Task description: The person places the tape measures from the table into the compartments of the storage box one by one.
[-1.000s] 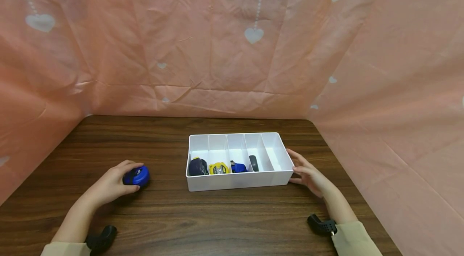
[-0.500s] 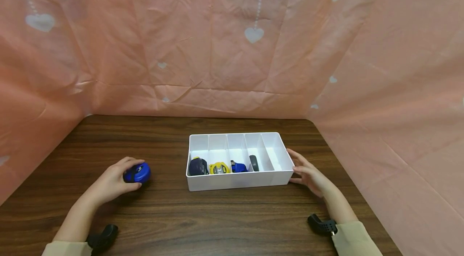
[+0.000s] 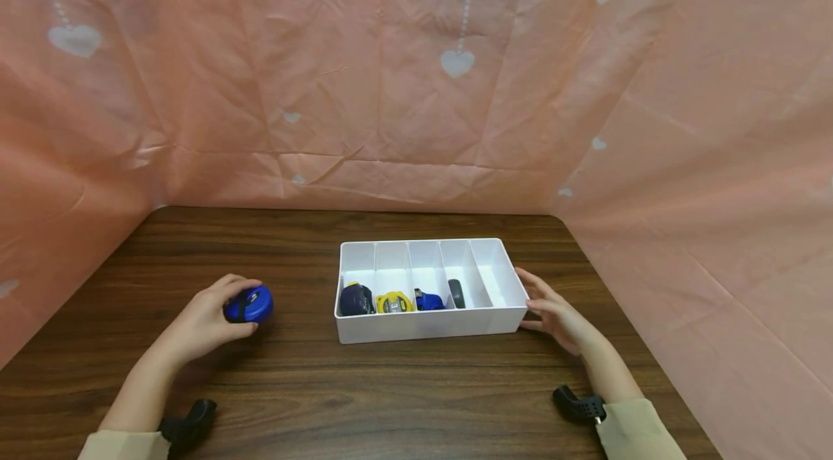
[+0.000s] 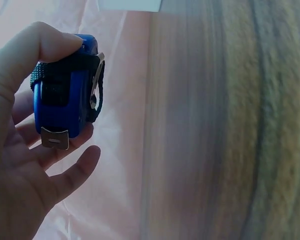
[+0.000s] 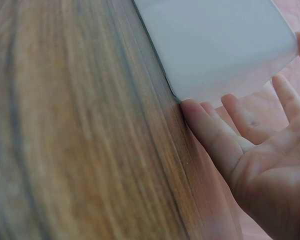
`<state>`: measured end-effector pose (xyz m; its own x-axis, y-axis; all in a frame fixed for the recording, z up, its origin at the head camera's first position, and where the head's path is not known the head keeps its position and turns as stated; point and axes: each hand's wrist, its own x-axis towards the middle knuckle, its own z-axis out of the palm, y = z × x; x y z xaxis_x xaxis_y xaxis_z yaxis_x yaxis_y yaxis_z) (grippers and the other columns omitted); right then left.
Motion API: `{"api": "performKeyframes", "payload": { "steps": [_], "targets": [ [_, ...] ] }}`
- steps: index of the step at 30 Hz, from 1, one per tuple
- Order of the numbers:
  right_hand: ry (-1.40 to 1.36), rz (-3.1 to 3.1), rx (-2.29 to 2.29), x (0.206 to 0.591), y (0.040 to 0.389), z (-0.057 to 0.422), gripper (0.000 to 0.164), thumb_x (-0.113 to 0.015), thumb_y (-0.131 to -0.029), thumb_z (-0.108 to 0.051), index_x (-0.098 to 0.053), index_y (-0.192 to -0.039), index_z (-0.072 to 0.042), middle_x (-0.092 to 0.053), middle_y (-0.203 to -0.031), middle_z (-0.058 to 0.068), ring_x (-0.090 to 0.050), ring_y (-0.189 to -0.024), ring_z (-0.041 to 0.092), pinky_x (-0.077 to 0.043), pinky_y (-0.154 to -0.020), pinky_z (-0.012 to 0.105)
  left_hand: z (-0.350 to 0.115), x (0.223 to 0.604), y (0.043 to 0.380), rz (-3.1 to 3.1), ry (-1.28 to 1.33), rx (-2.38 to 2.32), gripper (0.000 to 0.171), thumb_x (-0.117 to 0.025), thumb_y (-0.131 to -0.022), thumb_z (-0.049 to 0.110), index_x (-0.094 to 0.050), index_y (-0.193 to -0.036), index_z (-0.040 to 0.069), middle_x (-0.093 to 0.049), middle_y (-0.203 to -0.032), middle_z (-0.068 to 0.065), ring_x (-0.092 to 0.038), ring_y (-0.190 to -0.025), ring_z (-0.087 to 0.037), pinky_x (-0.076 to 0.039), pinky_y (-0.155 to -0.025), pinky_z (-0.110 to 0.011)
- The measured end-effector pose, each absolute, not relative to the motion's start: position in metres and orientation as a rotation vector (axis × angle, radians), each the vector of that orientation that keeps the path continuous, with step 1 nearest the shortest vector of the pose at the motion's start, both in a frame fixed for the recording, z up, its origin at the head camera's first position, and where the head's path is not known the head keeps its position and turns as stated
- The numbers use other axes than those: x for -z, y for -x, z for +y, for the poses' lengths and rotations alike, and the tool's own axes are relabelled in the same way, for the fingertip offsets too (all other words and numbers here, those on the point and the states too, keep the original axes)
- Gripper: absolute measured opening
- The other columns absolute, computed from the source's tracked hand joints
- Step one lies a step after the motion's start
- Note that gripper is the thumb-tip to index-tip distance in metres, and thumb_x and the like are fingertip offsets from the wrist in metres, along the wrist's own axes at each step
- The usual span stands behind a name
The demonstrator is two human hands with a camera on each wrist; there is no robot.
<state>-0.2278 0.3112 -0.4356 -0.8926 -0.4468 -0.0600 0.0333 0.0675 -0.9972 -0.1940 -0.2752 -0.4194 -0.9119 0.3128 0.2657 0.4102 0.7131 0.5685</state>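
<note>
My left hand [image 3: 210,320] pinches a blue tape measure [image 3: 250,304] between thumb and fingers at the left of the table. In the left wrist view that tape measure [image 4: 65,95] shows its metal end hook, a black strap and a metal clip. My right hand [image 3: 552,313] touches the right end of a white divided box [image 3: 429,324]; in the right wrist view its fingers [image 5: 210,127] lie extended along the box's lower edge. Left to right in the box are a dark tape measure [image 3: 356,299], a yellow one [image 3: 394,302], another blue one [image 3: 429,300] and a slim dark grey object [image 3: 456,293].
The dark wooden table [image 3: 416,395] runs up to a pink cloth [image 3: 390,120] with white hearts, which hangs behind it and along both sides. A black band [image 3: 189,424] is on the left wrist, and another black band [image 3: 575,404] on the right.
My left hand has lifted the blue tape measure slightly, moving a little up and to the right in the head view. The right hand and the box stay in place.
</note>
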Motion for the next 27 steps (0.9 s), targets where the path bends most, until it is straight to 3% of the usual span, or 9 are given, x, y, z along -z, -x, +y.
{"api": "performKeyframes", "payload": {
  "steps": [27],
  "targets": [
    [0.418, 2.007, 1.880, 0.436, 0.228, 0.311, 0.063, -0.040, -0.099, -0.011, -0.010, -0.154, -0.013, -0.012, -0.149, 0.029, -0.040, -0.124, 0.028, -0.035, -0.097, 0.059, -0.250, 0.400, 0.201, -2.653, 0.596, 0.997, 0.061, -0.083, -0.070, 0.008, -0.059, -0.126, 0.007, -0.056, -0.116, -0.007, -0.057, -0.102, -0.032, -0.049, -0.079, -0.052]
  ]
}}
